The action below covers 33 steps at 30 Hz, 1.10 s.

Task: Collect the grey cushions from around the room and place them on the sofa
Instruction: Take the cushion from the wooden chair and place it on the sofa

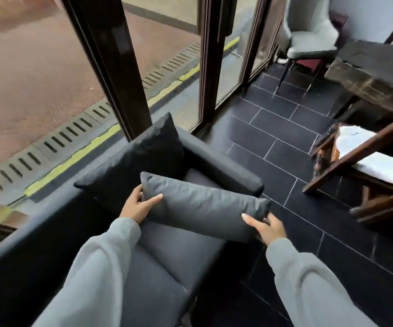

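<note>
A grey cushion (202,206) sat at the centre of the frame, gripped at both ends and held just above the seat of the sofa (171,253). The left hand (137,204) clamped its upper-left end, thumb lying across the top face and fingers tucked behind. The right hand (265,226) clamped its lower-right end, thumb on top and fingers curled round the corner. Both hands were therefore closed on the same cushion, one at each end, and both arms wore pale grey sleeves (91,267) running in from the bottom of the frame.

A second, darker cushion (138,161) leaned against the sofa's backrest just above and left of the held one, its lower edge close beside the left hand; whether the two cushions touched could not be told. The sofa's padded arm (223,168) ran across behind the held cushion, toward the centre right.

Dark window frames (120,74) rose behind the sofa in the upper left, with reddish paving and a slotted drain (49,142) outside. Black floor tiles (282,128) filled the right side. In the upper right stood a pale chair (308,38) and a dark worktop (379,64), with a wooden bench (367,161) carrying a white pad at the right edge.
</note>
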### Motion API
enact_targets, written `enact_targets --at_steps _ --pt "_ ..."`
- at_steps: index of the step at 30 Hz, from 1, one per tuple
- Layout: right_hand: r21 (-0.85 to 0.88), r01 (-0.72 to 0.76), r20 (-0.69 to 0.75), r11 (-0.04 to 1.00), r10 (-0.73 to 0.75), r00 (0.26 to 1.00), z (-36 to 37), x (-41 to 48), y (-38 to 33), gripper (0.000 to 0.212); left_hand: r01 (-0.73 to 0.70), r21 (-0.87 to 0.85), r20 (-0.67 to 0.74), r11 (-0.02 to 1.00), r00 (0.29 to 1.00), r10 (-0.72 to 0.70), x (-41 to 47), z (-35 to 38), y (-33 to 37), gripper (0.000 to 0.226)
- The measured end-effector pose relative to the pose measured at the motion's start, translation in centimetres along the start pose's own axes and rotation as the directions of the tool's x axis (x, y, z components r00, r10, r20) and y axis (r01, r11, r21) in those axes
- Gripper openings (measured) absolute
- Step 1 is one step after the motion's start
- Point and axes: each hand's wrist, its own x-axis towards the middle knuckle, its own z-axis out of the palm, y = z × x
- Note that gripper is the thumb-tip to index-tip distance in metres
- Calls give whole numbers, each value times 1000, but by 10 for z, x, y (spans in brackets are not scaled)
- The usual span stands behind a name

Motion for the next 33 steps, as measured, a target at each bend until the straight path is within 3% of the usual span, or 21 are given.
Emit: enact_targets --at_steps 2,6,10,14,17,21,26,29,33 --pt "38 -25 -30 999 26 999 16 40 -2 43 -5 56 54 998 999 2 62 10 10 48" --pt "144 -44 -112 989 61 992 47 125 10 24 -36 108 124 993 992 23 182 42 3 65" --pt "180 -36 -196 983 71 978 68 207 44 19 17 92 167 996 985 -32 276 89 -23 47" --pt "128 -5 -321 992 46 946 74 267 73 24 -53 139 141 989 989 33 338 134 -52 57" --pt "72 19 -425 997 13 905 75 295 87 33 -31 200 152 979 988 0 367 156 -80 60" --pt "-12 52 -502 999 -51 864 82 314 102 23 30 235 148 971 987 -67 389 170 -110 52" --pt "-32 -18 -512 999 -1 859 86 330 119 38 -77 226 -4 971 997 80 400 184 -123 32" --pt "-102 -39 -480 994 -15 877 95 332 122 32 -116 294 -52 949 989 137 408 172 -128 39" --pt "-129 -80 -559 988 -5 829 99 349 110 35 -108 440 -13 891 992 127 421 177 -126 57"
